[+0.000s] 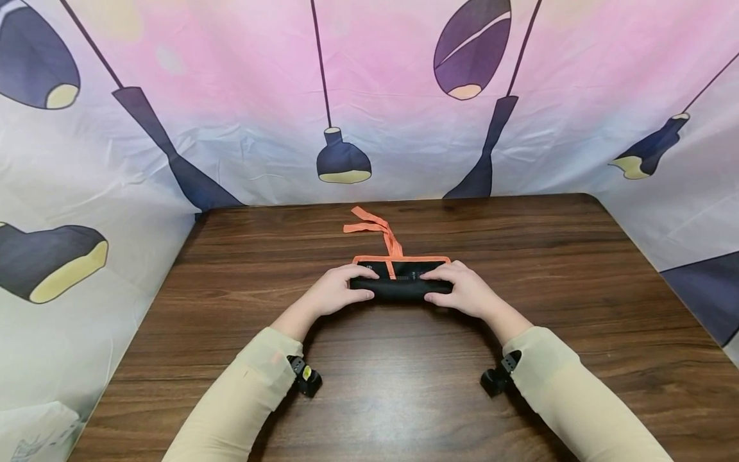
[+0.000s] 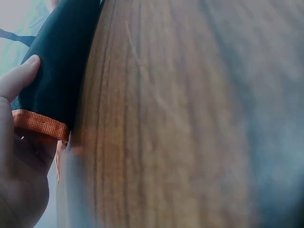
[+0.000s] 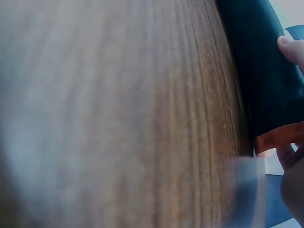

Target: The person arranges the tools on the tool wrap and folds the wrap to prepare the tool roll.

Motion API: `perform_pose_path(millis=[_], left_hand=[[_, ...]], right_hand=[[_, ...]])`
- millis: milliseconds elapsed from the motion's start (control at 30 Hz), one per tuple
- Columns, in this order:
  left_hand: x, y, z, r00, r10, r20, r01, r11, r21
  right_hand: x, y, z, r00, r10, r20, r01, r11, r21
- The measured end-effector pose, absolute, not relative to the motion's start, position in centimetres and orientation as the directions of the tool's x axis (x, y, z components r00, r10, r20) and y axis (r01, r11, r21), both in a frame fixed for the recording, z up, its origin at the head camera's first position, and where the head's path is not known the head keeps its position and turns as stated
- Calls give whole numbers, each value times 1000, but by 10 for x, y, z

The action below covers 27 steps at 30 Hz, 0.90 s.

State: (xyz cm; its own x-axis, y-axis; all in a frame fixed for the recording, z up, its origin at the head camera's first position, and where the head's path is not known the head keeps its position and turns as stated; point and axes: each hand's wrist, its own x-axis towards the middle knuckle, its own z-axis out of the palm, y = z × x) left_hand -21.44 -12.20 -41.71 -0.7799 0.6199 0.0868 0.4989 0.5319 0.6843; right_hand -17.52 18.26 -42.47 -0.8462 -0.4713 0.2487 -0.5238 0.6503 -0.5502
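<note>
A black fabric roll-up pouch [image 1: 401, 290] with orange edging lies partly rolled on the table, its rolled part toward the person. Beyond the roll, a flat strip with small pale print still shows, and orange tie straps [image 1: 392, 244] trail from its far edge. My left hand [image 1: 340, 290] grips the left end of the roll, thumb on the near side and fingers over the top. At the right end my right hand [image 1: 464, 292] holds it the same way. Both wrist views show a thumb pressed on the black roll [image 2: 59, 61] near its orange-trimmed end.
The dark wood-grain table [image 1: 398, 385] reaches out on all sides of the pouch. Behind it hangs a patterned cloth [image 1: 260, 96] with printed lamps. Small black cameras are strapped at both wrists, and a white bag [image 1: 37, 430] sits at the lower left.
</note>
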Motion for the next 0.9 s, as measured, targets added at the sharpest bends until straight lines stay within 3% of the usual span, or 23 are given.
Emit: perform_pose_path(millis=[333,900], left_hand=[[-216,-122,-418,-784,614,91,487,518,703],[-219,-124,-419,-771,636,36,452,506,735]], right_hand=[[-180,184,-423,-898,-418,135,-397,641,-657],[-185,181,-419,-898,-422,128,-405,675,-617]])
